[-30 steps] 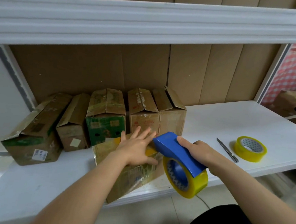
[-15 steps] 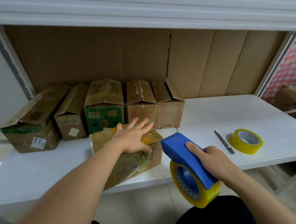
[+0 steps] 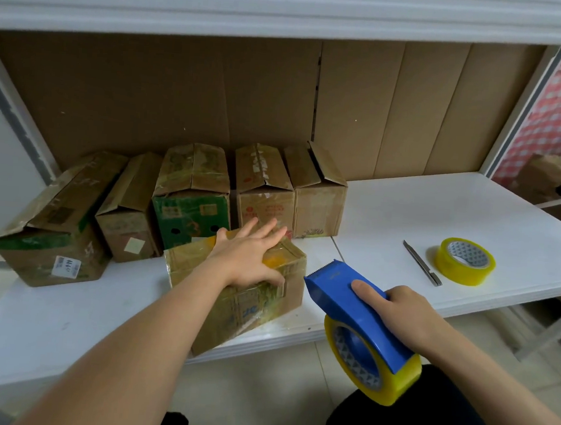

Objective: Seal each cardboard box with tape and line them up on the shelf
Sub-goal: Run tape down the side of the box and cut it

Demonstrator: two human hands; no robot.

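One cam only, head-mounted, wide-angle, so no second view to share anything w/. It looks fwd and down from just in front of the white shelf, close in: both forearms enter from the bottom edge. The left hand sits near frame centre, the right hand lower right. The facing dir is toward the brown cardboard back panel. The upper shelf board runs across the top edge. Floor tiles show below the shelf's front lip. Straight lines bow near the edges, esp. the upright at right.
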